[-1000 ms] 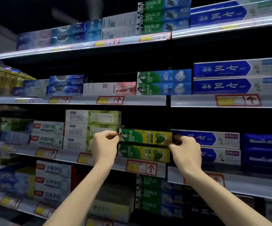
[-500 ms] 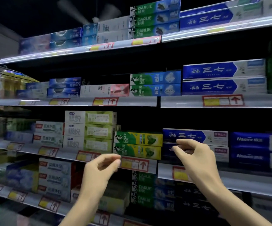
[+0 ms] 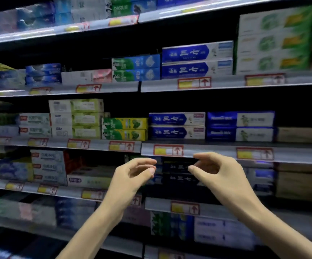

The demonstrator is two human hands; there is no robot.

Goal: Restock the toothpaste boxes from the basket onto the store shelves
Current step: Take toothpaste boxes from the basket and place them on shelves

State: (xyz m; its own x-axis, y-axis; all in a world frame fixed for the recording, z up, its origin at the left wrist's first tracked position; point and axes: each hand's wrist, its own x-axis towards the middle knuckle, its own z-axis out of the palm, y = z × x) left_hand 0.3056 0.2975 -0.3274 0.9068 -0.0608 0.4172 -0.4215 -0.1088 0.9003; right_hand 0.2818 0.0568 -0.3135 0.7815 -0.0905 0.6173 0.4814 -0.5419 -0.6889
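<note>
Below the middle shelf [image 3: 99, 144], our left hand [image 3: 132, 176] & right hand [image 3: 220, 174] hover side by side, fingers loosely curled, thumbs apart from fingertips, both empty. Two green-yellow toothpaste boxes [image 3: 124, 128] sit stacked on that shelf, above-left, btwn pale-green boxes [image 3: 76, 119] & blue boxes [image 3: 176, 126].
</note>
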